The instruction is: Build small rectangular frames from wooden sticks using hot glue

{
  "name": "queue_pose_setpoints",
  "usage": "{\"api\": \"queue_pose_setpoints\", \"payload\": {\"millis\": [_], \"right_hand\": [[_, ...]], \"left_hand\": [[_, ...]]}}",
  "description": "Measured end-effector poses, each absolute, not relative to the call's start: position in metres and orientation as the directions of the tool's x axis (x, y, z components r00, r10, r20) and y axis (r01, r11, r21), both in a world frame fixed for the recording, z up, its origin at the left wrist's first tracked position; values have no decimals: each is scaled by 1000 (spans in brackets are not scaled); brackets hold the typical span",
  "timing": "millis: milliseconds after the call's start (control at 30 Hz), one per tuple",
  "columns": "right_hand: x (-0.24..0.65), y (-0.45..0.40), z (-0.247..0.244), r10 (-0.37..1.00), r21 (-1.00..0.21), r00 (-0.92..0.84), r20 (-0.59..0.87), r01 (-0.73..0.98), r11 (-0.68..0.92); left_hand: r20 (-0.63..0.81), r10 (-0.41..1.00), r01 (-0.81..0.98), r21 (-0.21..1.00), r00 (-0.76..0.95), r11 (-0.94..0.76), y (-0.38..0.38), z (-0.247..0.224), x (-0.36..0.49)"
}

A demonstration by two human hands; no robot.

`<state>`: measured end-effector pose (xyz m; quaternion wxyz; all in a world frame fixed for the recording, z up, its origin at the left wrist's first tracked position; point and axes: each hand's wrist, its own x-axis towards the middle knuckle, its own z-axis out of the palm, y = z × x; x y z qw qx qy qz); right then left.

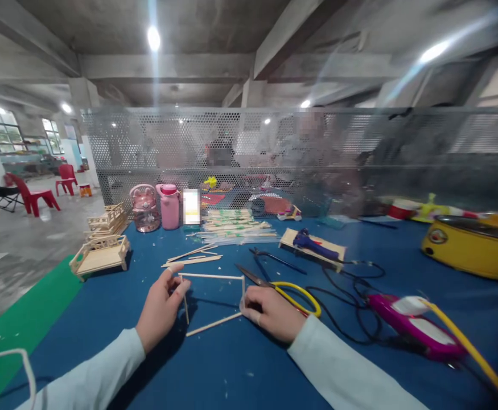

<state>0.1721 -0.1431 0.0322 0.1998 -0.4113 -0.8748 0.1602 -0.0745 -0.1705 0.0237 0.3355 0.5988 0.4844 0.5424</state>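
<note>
Between my hands is a frame of thin wooden sticks (212, 277), roughly four-sided, with a gap at its lower left corner. My left hand (163, 304) pinches its upper left corner, where a short stick hangs down. With fingers closed, my right hand (270, 310) grips the right side near the lower corner. Scissors with yellow handles (297, 293) lie just beyond my right hand. Past them are dark-handled pliers (280, 261). Several loose wooden strips (193, 260) lie beyond my left hand.
Bundled sticks (235, 228) lie at the back, near a pink bottle (170, 208). Small wooden furniture models (103, 256) stand left. On the right are a blue glue gun (317, 246), cables, a magenta tool (419, 327) and a yellow pot (470, 250). A perforated metal screen (167, 142) borders the table.
</note>
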Motion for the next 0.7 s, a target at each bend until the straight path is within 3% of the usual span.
{"api": "queue_pose_setpoints", "payload": {"millis": [267,533,700], "right_hand": [[171,-143,36,781,-477,-586,215,635,607],[171,-142,37,779,-507,-604,168,625,594],[173,-142,38,777,-494,-607,169,630,600]], "left_hand": [[323,938,125,943,-123,-308,-175,27,-74],[170,971,-18,984,-169,-176,-183,34,-69],[202,965,-5,979,-169,-205,-185,34,-71]]}}
